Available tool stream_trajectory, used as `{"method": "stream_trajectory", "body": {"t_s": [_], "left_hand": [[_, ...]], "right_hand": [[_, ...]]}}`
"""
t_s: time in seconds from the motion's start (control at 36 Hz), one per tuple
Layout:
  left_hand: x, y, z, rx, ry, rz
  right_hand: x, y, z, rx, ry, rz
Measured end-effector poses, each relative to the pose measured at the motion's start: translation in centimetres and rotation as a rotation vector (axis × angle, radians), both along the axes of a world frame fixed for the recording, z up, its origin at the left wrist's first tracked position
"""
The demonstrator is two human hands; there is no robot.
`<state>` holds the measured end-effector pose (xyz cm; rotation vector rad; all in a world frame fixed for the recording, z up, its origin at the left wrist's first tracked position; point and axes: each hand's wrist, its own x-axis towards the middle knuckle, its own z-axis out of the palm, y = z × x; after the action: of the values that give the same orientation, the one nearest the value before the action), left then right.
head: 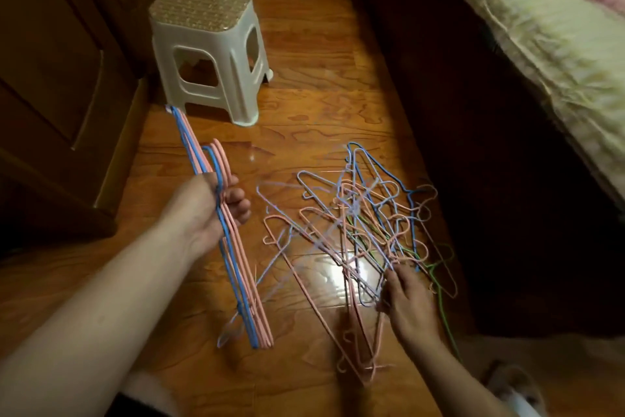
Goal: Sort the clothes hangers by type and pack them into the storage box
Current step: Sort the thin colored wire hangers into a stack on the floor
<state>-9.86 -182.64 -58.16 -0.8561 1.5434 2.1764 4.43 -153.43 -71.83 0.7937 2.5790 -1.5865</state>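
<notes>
Pink-blue bundle (233, 247) gripped upright in left hand (209, 210), keeping sorted hangers together | right hand (407, 301) apparently pinching from tangled pile (358, 230) mid-floor (321, 78)

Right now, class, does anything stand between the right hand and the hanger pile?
Nothing visible does. The right hand already touches the near edge of the pile on the floor. The left hand holds a separate bundle off to the side.
</notes>
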Motion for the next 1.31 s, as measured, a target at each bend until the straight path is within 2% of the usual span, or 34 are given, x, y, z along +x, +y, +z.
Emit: {"method": "stream_trajectory", "body": {"t_s": [0.06,0.14,0.22,0.31,0.39,0.53,0.69,0.81,0.94,1.08,1.31], "left_hand": [[-0.1,0.5,-0.2,0.009,-0.014,-0.013],[-0.5,1.0,-0.5,0.019,-0.023,-0.024],[-0.7,1.7,-0.4,0.037,-0.008,-0.035],[-0.4,2.5,-0.3,0.039,0.008,-0.051],[-0.3,3.0,-0.4,0.050,0.014,-0.069],[-0.1,3.4,-0.1,0.062,0.031,-0.099],[0.0,2.9,0.3,0.092,0.034,-0.104],[0.2,2.4,0.7,0.095,0.017,-0.075],[0.3,1.2,0.7,0.075,0.014,-0.052],[0.3,0.3,0.1,0.083,-0.010,-0.070],[1.0,1.4,0.4,0.008,0.006,-0.048]], "right_hand": [[3.3,2.6,-0.8,0.133,-0.138,-0.066],[6.8,5.3,-1.4,0.197,-0.286,-0.205],[7.0,5.7,-0.3,0.218,-0.310,-0.250],[4.1,5.8,1.9,0.220,-0.225,-0.229],[0.3,6.5,4.9,0.235,-0.139,-0.120],[-6.1,6.9,13.8,0.426,-0.071,0.191],[-9.0,5.1,23.2,0.594,-0.041,0.520],[-8.7,5.1,24.0,0.689,-0.055,0.634],[-9.0,4.7,22.6,0.930,-0.289,0.939],[-9.6,5.0,23.1,0.996,-0.350,0.989],[-10.0,7.1,24.9,0.871,-0.431,0.779]]}}
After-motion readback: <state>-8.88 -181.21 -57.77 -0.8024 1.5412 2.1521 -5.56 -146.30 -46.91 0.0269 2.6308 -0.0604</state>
